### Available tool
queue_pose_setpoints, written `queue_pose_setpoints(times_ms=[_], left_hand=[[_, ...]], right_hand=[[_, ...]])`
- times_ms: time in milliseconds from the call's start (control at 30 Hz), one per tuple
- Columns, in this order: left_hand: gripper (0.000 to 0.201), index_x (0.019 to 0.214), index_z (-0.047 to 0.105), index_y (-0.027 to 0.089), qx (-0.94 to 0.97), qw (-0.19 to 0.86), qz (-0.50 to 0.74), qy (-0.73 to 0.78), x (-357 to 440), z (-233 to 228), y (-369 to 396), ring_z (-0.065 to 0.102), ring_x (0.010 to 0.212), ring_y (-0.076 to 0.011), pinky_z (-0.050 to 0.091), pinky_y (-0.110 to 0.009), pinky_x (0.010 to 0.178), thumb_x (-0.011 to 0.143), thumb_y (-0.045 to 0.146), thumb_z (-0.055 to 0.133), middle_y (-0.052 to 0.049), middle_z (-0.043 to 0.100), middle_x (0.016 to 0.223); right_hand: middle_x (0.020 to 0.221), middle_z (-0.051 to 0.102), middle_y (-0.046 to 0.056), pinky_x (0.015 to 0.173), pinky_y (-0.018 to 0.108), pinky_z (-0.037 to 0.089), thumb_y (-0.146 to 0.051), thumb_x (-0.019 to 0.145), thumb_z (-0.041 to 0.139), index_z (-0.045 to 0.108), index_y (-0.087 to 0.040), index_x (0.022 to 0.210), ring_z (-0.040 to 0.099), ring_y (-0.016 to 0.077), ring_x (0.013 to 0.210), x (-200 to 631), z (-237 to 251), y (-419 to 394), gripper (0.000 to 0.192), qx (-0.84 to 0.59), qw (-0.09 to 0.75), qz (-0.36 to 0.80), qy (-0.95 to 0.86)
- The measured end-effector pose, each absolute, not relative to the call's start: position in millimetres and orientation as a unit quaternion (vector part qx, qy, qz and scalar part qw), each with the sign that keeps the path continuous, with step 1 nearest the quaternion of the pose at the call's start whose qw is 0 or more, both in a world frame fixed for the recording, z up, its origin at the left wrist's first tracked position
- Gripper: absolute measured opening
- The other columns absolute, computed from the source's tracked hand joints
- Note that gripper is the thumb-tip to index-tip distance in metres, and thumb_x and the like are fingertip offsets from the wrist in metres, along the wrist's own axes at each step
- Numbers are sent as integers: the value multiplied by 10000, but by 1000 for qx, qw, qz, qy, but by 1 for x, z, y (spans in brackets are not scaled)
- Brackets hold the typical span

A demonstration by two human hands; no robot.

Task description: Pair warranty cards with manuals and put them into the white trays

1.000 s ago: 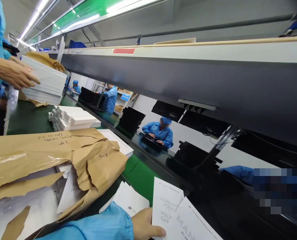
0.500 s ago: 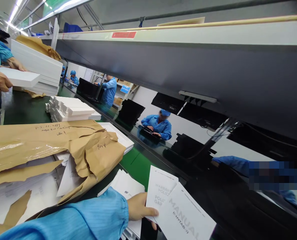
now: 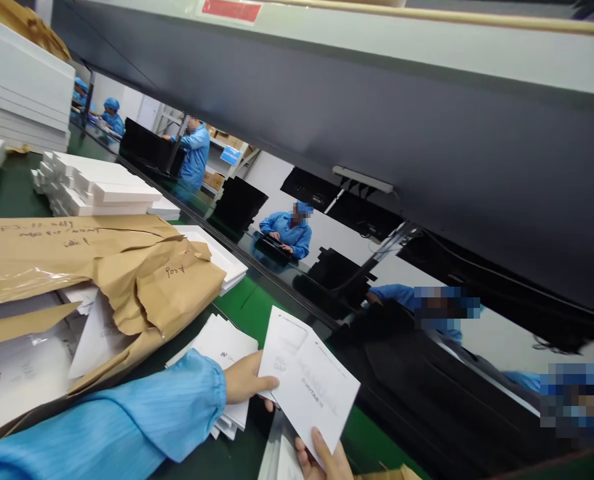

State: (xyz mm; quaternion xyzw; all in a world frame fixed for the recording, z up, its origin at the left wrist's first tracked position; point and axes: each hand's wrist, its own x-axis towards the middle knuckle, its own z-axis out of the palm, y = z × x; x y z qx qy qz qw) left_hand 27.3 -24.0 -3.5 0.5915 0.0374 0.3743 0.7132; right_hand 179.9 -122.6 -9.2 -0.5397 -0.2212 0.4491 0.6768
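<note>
While held above green bench edge, white booklets [image 3: 309, 380] overlap, grey lettering faint, corners crisp. Left hand [image 3: 247, 380] pinches left edge; right hand [image 3: 324, 457] grips bottom corner. Stack of leaflets [image 3: 221, 347] just beside.

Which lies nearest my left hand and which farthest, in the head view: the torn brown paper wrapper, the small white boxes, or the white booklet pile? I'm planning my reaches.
From the left hand:
1. White booklet pile, right beside the hand, under the wrist.
2. Torn brown paper wrapper, to the left, mid-table.
3. Small white boxes, far back left on the green table.
</note>
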Motion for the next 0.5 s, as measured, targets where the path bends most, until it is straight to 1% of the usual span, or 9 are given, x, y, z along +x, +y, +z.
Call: queue_pose_setpoints(times_ms=[100,233,433,500], left_hand=[[375,1051,389,139,610,690,382,74,27,-7,-25,524,524,-104,417,-237,472,706,255,480,-56,579,775],[379,1084,362,162,636,657,389,110,24,-6,-28,545,522,-105,430,-247,505,718,221,441,-61,571,871],[437,1135,302,137,656,637,374,154,22,-2,-33,574,562,-143,435,-254,508,725,240,413,-87,569,898],[443,1146,288,145,657,637,372,158,22,-4,-32,577,559,-148,430,-253,500,731,249,402,-80,571,887]], right_hand=[[811,583,-47,504,169,472,-247,512,706,405,-296,1060,532,79,535,171,-5,-128,628,-519,686,451,-237],[957,546,-11,540,203,462,-260,568,670,439,-289,1047,518,84,582,164,-3,-133,532,-518,689,439,-254],[975,526,4,532,188,421,-276,640,615,404,-288,1087,492,82,639,158,-4,-135,495,-492,705,425,-282],[976,523,4,537,186,413,-286,665,591,396,-288,1093,483,72,621,157,-3,-135,470,-489,702,426,-294]])
